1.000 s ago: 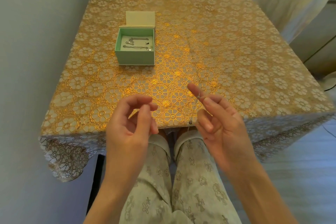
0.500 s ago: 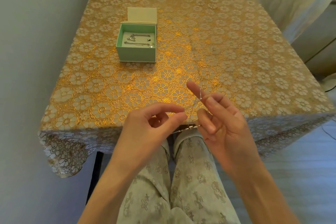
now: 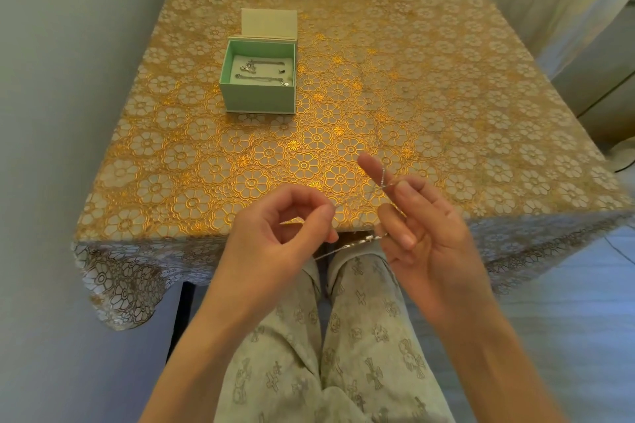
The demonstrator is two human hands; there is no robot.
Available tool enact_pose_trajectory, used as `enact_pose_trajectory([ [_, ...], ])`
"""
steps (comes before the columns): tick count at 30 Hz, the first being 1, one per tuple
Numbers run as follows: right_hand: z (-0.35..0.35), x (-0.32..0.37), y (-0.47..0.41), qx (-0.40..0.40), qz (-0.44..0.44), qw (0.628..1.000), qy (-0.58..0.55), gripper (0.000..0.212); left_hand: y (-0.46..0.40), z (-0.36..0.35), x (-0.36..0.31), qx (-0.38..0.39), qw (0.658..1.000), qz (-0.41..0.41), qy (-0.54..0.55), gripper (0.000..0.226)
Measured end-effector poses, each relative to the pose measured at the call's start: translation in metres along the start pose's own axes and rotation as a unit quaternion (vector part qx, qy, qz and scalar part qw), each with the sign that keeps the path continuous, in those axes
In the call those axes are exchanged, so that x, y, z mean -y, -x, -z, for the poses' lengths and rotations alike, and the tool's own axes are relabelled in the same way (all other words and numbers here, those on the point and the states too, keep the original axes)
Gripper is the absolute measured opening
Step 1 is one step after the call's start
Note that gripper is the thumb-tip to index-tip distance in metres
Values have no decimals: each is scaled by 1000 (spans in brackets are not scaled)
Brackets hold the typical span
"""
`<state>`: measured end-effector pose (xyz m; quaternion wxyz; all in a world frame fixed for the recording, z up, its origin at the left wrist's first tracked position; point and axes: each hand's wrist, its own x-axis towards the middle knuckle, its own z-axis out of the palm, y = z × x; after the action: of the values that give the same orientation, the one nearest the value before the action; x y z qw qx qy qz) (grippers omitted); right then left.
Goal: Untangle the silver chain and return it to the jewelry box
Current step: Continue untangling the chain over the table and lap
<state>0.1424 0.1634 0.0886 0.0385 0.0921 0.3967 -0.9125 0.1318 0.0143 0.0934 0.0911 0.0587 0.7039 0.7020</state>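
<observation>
Silver, thin as thread: the chain (image 3: 357,243) runs taut between two hands held just off the near edge of the table (image 3: 446,86). The left hand (image 3: 275,237) pinches one end between thumb and forefinger, the other fingers curled in behind. The right hand (image 3: 422,227) has the chain looped across its raised forefinger, where two strands cross in a small X, and its lower fingers curl over the strand by a tiny clasp or bead; a fine strand also slants from the crossing towards the left fingertips.

A second ago the left hand held nothing and the hands were apart. Now it has come across and taken hold, so the strand is stretched out and the tangle can be read. My call: the untangling is under way, not finished, since that crossing on the forefinger is not yet undone.

Out at eleven o'clock from the hands, well apart, the mint-green jewelry box (image 3: 259,96) sits open on the gold flowered tablecloth (image 3: 395,27), lid (image 3: 269,22) tipped back, other chains (image 3: 261,70) laid on its pale insert. The silver chain has a fair reach to travel home.
</observation>
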Motion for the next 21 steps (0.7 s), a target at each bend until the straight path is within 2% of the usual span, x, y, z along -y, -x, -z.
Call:
enact_pose_trajectory([
  [3,1,0,0,-10,0,1000,-4,4,0,0,2,11,1000,6,2,1],
  [7,2,1,0,-15,2,1000,1,4,1,2,4,-11,1000,-8,-12,8],
  [12,3,-1,0,-20,2,1000,1,6,2,6,5,0,1000,-9,-22,14],
  [21,1,0,1,-25,1,1000,16,8,2,5,9,-6,999,11,52,14],
])
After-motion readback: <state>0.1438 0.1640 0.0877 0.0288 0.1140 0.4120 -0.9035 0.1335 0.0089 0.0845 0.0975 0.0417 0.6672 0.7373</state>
